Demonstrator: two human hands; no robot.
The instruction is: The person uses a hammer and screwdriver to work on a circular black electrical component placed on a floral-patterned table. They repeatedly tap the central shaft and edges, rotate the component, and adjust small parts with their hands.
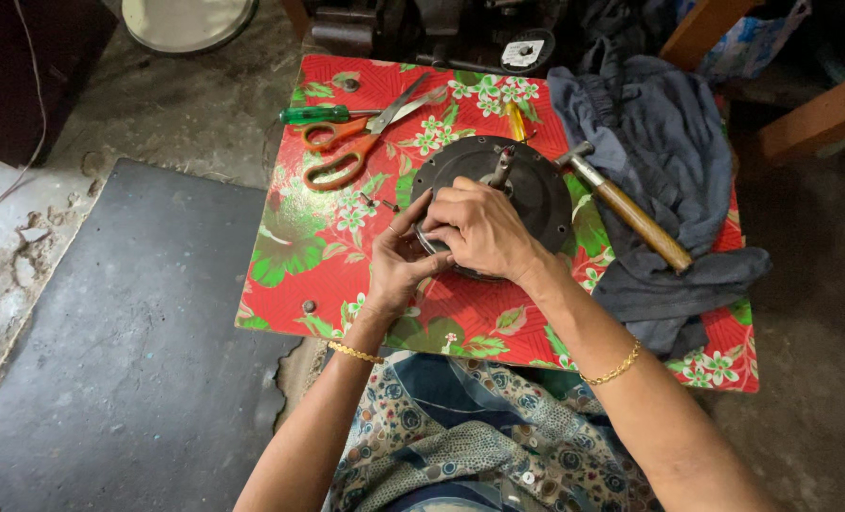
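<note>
A round dark metal motor housing point(527, 185) with a short shaft sticking up lies on a low table covered in red flowered cloth point(328, 237). My right hand point(484, 228) rests on the housing's near edge, fingers curled over its rim. My left hand point(399, 261) is at the same edge from the left, fingertips pinching something small that the hands hide. Both wrists wear gold bracelets.
Orange-handled scissors point(347, 152) and a green-handled screwdriver point(313, 115) lie at the table's back left. A wooden-handled hammer point(631, 213) rests on a grey cloth point(664, 161) at the right. A yellow-handled tool point(515, 121) lies behind the housing. A dark mat point(128, 332) covers the floor to the left.
</note>
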